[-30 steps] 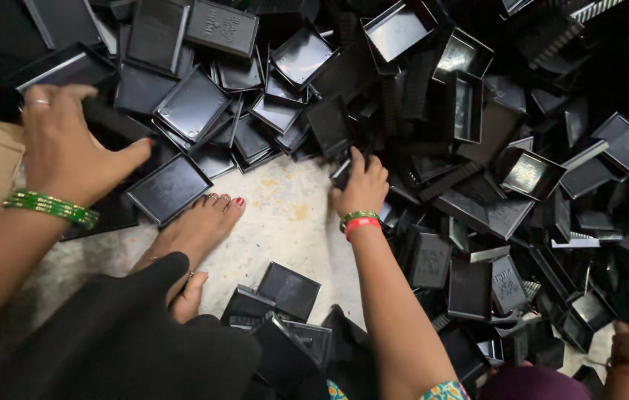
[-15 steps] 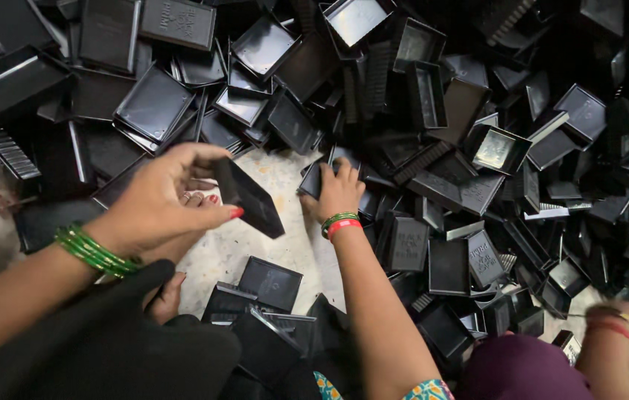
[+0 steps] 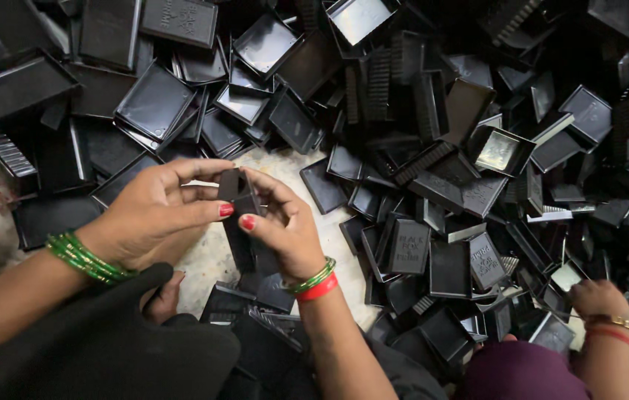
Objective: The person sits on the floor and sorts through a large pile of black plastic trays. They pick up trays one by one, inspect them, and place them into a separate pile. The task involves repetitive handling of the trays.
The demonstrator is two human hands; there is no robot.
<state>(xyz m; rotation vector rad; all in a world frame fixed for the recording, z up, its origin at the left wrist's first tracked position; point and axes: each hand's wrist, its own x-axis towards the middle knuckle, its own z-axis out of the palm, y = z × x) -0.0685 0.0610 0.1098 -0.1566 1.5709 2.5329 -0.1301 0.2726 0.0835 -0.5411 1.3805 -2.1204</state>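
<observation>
Black plastic fills both grips: the left hand (image 3: 155,215) and the right hand (image 3: 285,226) together pinch one small black tray (image 3: 237,194), thumbs with red nails meeting just below it. Green bangles (image 3: 85,257) circle the left wrist, a green and a red bangle (image 3: 316,281) the right. Beyond the fingers spreads a heap of black trays (image 3: 433,148) on pale floor (image 3: 285,164). Far to the right, another person's hand (image 3: 597,298) reaches among them.

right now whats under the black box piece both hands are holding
Below the black box piece, held between the left hand and right hand, lie more black trays on pale floor. The hands cover the rest.
</observation>
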